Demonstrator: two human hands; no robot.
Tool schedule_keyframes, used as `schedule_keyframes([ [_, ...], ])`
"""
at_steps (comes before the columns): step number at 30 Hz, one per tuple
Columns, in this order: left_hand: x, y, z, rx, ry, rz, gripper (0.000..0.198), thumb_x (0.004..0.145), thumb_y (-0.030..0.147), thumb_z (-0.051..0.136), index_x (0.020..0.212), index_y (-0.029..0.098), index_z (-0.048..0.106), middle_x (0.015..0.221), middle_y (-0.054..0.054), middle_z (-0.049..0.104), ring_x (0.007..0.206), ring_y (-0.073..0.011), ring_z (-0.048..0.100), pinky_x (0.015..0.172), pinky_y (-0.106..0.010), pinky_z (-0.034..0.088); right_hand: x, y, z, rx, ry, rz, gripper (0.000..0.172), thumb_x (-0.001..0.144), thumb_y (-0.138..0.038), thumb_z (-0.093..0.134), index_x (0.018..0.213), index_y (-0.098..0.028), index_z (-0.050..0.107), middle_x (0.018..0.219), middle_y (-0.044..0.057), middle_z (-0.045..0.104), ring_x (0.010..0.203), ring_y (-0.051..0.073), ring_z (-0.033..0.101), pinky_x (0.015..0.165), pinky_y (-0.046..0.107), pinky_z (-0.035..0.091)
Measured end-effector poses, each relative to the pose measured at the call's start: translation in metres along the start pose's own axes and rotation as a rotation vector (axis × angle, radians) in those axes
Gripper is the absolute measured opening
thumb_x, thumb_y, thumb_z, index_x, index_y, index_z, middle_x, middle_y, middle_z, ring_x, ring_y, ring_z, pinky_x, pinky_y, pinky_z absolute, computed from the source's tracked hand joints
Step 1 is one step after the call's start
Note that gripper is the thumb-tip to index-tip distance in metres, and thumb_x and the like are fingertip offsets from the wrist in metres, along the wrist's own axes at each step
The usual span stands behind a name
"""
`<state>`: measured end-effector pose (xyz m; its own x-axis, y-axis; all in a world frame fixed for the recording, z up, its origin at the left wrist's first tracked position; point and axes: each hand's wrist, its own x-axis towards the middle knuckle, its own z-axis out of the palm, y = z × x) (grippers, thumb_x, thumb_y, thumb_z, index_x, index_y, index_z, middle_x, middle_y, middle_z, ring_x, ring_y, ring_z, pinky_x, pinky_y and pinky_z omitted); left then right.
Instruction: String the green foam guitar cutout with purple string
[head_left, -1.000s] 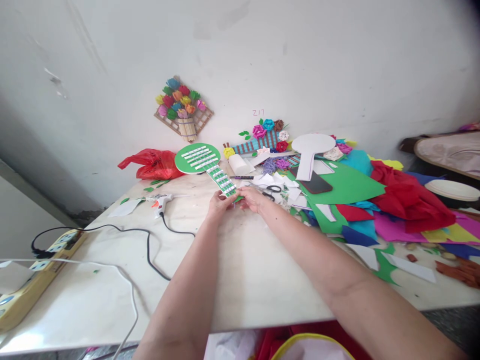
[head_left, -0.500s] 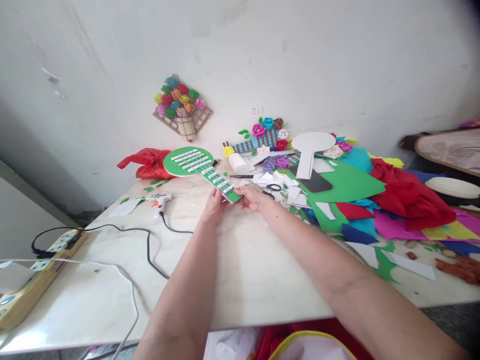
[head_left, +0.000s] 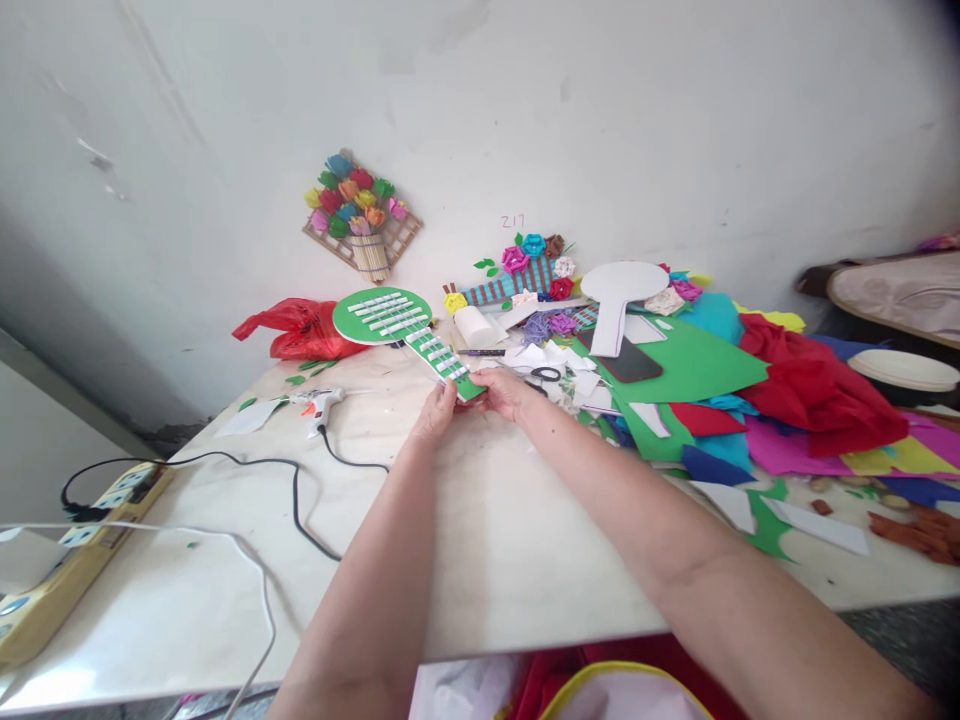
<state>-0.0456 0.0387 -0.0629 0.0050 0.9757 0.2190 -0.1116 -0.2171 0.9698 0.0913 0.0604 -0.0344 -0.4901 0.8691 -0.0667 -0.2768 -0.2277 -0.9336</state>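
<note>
Between my two hands is a green paddle-shaped foam craft piece [head_left: 352, 330] with a round head and a straight handle. Rows of white strips lie across it, and thin lines run along the handle. My left hand [head_left: 439, 408] grips the left edge near the handle's lower end. On the other side, my right hand [head_left: 499, 392] pinches that end with the thumb on top. The round head points away from me to the left, above the table. Fingers under the piece are partly hidden.
A glue gun [head_left: 321, 410] lies left, its cord near a power strip [head_left: 124, 510]. Scissors [head_left: 544, 375], paper scraps, a phone [head_left: 630, 362] and a white paddle-shaped cutout [head_left: 622, 290] lie right of my hands. Red plastic [head_left: 296, 328] sits behind; coloured sheets spread right.
The green piece has shifted slightly right and turned a little in my hands. Both hands keep hold of its handle end. The camera view has moved slightly.
</note>
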Motion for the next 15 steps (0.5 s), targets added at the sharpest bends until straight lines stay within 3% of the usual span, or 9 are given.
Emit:
schedule_keyframes([
  [3, -0.002, 0.004, -0.003, 0.161, 0.157, -0.092, 0.086, 0.067, 0.078, 0.023, 0.100, 0.008, 0.060, 0.055, -0.008, 0.060, 0.040, -0.0146, 0.050, 0.041, -0.026, 0.038, -0.001, -0.002, 0.000, 0.012, 0.038, -0.022, 0.007, 0.082, -0.014, 0.047, 0.080, -0.013, 0.053, 0.058, 0.002, 0.062, 0.045, 0.012, 0.059, 0.032, 0.017, 0.034],
  [5, -0.003, 0.008, -0.006, 0.202, 0.260, -0.087, 0.087, 0.070, 0.076, 0.017, 0.102, 0.006, 0.059, 0.047, -0.006, 0.057, 0.034, -0.0127, 0.044, 0.037, -0.025, 0.032, -0.001, -0.004, -0.002, 0.009, 0.044, -0.029, 0.007, 0.083, -0.014, 0.046, 0.082, -0.012, 0.053, 0.060, 0.002, 0.063, 0.047, 0.013, 0.060, 0.032, 0.017, 0.033],
  [9, -0.005, 0.012, -0.010, 0.161, 0.362, 0.000, 0.069, 0.070, 0.069, 0.038, 0.090, 0.008, 0.061, 0.044, -0.003, 0.054, 0.034, -0.0096, 0.040, 0.038, -0.022, 0.030, 0.000, -0.006, -0.005, 0.002, 0.062, -0.040, 0.005, 0.082, -0.014, 0.047, 0.084, -0.012, 0.052, 0.061, 0.002, 0.063, 0.048, 0.013, 0.061, 0.032, 0.017, 0.033],
  [15, -0.003, 0.007, -0.010, 0.071, 0.271, 0.090, 0.032, 0.063, 0.045, 0.064, 0.067, 0.013, 0.059, 0.047, 0.001, 0.053, 0.035, -0.0057, 0.037, 0.037, -0.020, 0.025, 0.003, -0.004, -0.007, -0.007, 0.062, -0.068, 0.004, 0.081, -0.014, 0.048, 0.082, -0.013, 0.052, 0.060, 0.001, 0.061, 0.047, 0.012, 0.059, 0.033, 0.017, 0.033],
])
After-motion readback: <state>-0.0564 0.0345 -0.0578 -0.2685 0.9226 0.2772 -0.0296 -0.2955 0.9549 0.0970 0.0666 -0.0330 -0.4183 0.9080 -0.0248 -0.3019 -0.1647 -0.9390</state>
